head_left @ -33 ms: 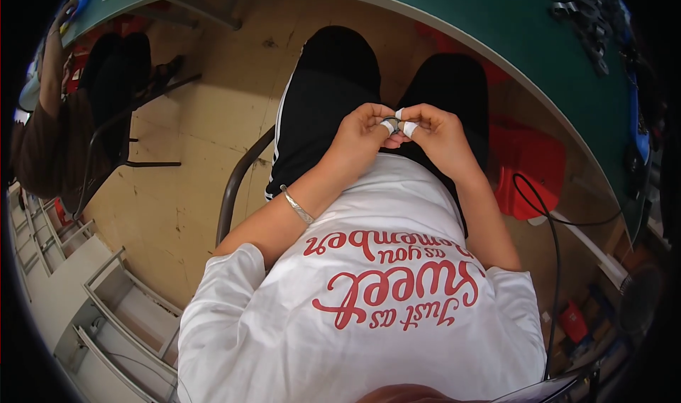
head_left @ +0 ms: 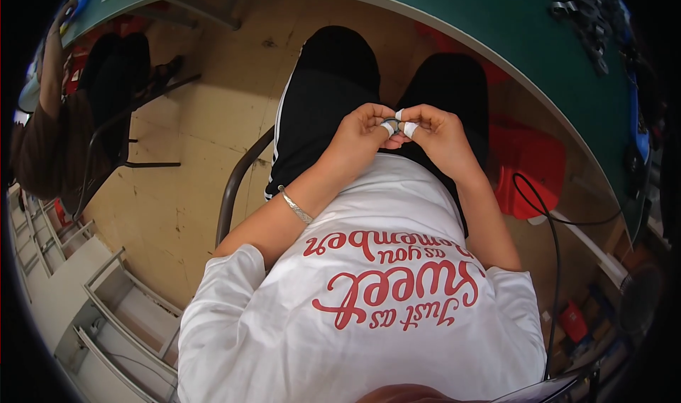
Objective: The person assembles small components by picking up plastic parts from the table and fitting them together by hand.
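Above my lap, my left hand [head_left: 362, 130] and my right hand [head_left: 436, 130] meet at the fingertips. Between them is a small dark ring [head_left: 391, 120], pinched from both sides by the thumbs and fingers. Its far details are too small to make out, and the fingers cover part of it. White tape wraps both thumbs, and another bit of white shows on a right fingertip. A silver bangle [head_left: 295, 204] circles my left wrist.
A green table [head_left: 454, 4] curves past my knees, with a pile of dark ring-shaped parts [head_left: 578, 13] at its far right. A red stool [head_left: 528, 165] and a black cable [head_left: 557, 282] are to my right. Another person [head_left: 60, 144] sits at the left.
The ring looks slightly turned between my fingertips. Both hands and arms hold the same place.
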Demonstrator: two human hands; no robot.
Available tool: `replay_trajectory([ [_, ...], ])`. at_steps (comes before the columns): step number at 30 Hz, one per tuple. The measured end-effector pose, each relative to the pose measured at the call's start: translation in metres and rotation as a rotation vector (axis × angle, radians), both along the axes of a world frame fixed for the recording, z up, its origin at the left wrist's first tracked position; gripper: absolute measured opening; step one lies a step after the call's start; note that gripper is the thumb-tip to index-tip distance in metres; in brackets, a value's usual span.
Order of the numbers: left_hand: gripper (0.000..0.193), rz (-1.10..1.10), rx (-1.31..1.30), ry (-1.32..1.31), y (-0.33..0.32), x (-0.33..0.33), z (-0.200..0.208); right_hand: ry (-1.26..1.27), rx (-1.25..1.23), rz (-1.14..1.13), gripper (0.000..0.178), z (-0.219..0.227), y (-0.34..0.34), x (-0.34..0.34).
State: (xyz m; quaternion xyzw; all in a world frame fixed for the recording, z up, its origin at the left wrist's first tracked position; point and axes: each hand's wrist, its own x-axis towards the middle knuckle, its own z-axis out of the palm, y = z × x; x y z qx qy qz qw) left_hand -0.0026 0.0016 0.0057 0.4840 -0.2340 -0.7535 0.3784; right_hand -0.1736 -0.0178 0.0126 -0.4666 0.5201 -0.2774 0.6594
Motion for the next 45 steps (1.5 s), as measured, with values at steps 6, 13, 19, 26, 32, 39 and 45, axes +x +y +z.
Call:
replay_trajectory([
  [6,0.022,-0.209,0.021,0.058,-0.008,0.011,0.001,0.084,0.003,0.124,0.014,0.008,-0.002,-0.004],
  [13,0.022,-0.153,-0.049,-0.034,-0.002,0.005,-0.002,0.025,-0.005,0.09,0.015,0.004,-0.003,-0.003],
  [19,0.032,-0.159,0.069,0.118,-0.003,0.012,0.003,0.029,0.054,0.11,0.014,-0.003,-0.005,-0.011],
  [26,0.034,-0.195,0.003,0.016,0.001,0.011,0.004,0.168,-0.044,0.157,0.011,-0.004,-0.002,-0.005],
  [32,0.03,-0.13,0.187,0.088,0.011,0.01,-0.009,0.469,-0.222,0.444,0.014,0.01,0.001,0.0],
  [39,0.034,0.041,0.193,0.275,0.002,0.017,-0.013,-0.08,0.144,0.04,0.021,-0.017,0.007,-0.007],
  [45,0.053,-0.072,-0.315,-0.108,0.011,0.009,-0.008,-0.236,0.302,-0.176,0.023,-0.011,0.01,0.0],
])
